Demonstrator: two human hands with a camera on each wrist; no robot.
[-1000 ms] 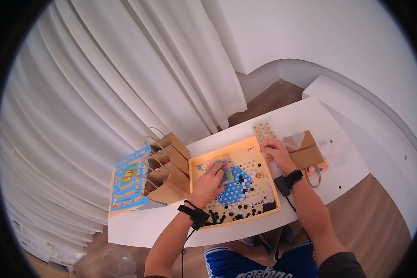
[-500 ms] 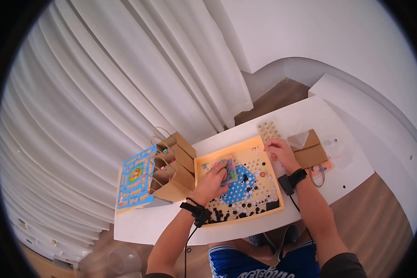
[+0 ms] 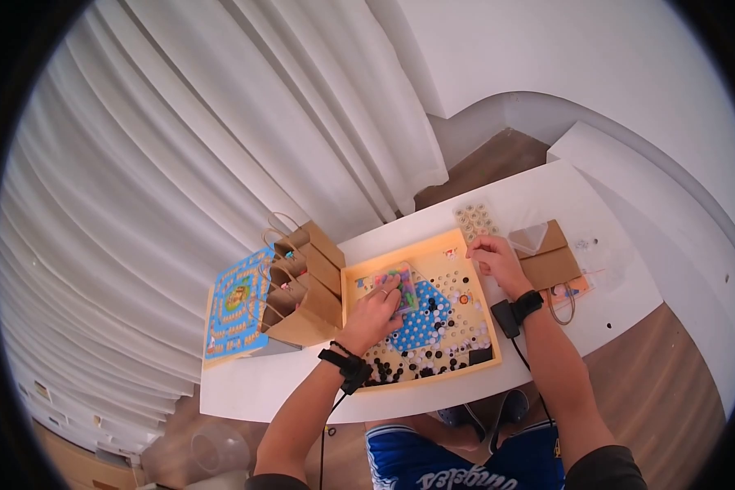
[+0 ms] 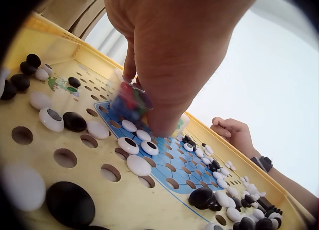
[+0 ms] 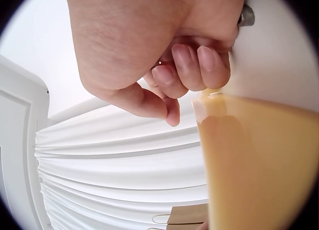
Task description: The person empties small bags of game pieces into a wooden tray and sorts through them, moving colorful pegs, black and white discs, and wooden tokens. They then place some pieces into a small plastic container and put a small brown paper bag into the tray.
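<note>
The left hand (image 3: 371, 317) grips a clear box (image 3: 407, 299) of small coloured pieces over the blue hexagon pattern in a yellow tray (image 3: 408, 384). From the left wrist view, fingers and thumb of that hand (image 4: 174, 55) lie around the box (image 4: 130, 101); part of it is covered. Beside the tray's far right edge is the right hand (image 3: 498, 265), holding nothing. Its fingers (image 5: 187, 65) are loosely curled near the tray's corner in the right wrist view. Black and white round pieces (image 4: 75, 121) lie scattered in the tray, many along its near side.
Brown paper bags (image 3: 310, 302) and a blue game board (image 3: 241, 298) stand left of the tray. On the right are a flat brown bag (image 3: 551, 257), an orange card (image 3: 576, 287) and a clear triangular piece (image 3: 528, 237). A sheet of round pieces (image 3: 475, 220) lies behind.
The head view has shifted slightly. Both hands keep about the same places, the left on the box and the right beside the tray.
</note>
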